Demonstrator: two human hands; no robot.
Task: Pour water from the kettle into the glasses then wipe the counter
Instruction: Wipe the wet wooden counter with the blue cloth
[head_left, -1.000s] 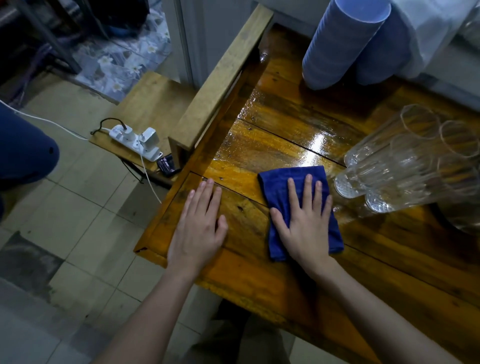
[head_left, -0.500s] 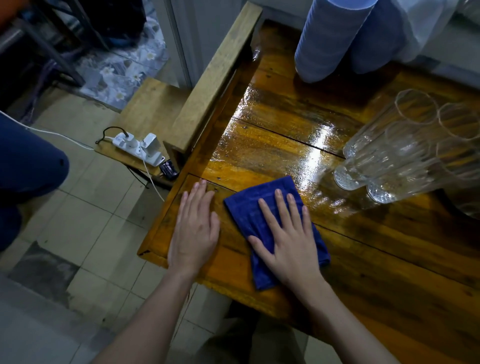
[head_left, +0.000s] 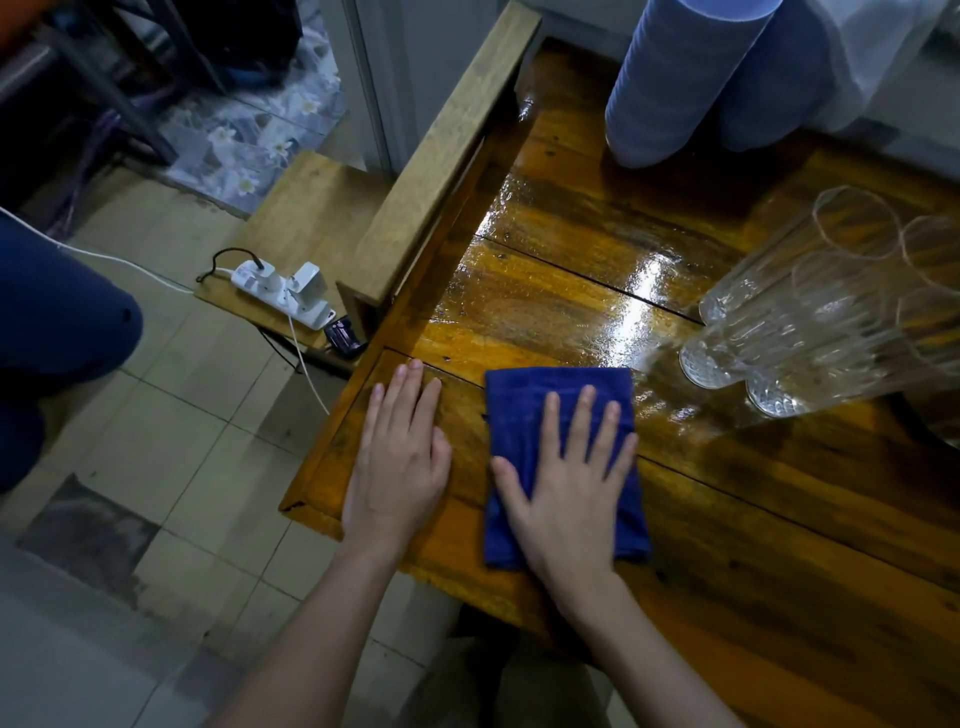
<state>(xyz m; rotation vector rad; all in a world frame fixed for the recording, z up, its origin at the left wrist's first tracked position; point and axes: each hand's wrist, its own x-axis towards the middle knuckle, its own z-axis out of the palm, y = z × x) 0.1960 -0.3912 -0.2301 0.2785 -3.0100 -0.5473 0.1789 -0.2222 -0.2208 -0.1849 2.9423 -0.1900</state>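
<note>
Wiping stage: your right hand (head_left: 566, 488), fingers (head_left: 584, 426) spread flat, gripping nothing, presses cloth (head_left: 524, 410); left hand (head_left: 397, 462) flat on worktop (head_left: 753, 519). Sweep w/ even pressure toward wet patch, clear of glasses (head_left: 810, 312).

Folded blue cloth (head_left: 558, 415) lies flat on the wet wooden counter (head_left: 571, 291) near clear glasses (head_left: 810, 322).

Views: one only, the head view, so no part of the scene is shared with a second camera.
Position: above and behind the hands, over the near edge of the surface (head_left: 779, 545).
Direction: forward and steeply down.
Nearness: close; both forearms run in from the bottom edge, left hand (head_left: 397, 462) and right hand (head_left: 566, 493) near frame centre.
Coverage: surface beyond and right of the hands, tiled floor (head_left: 171, 467) to their left.
Lens: wide-angle, edges bowed.
</note>
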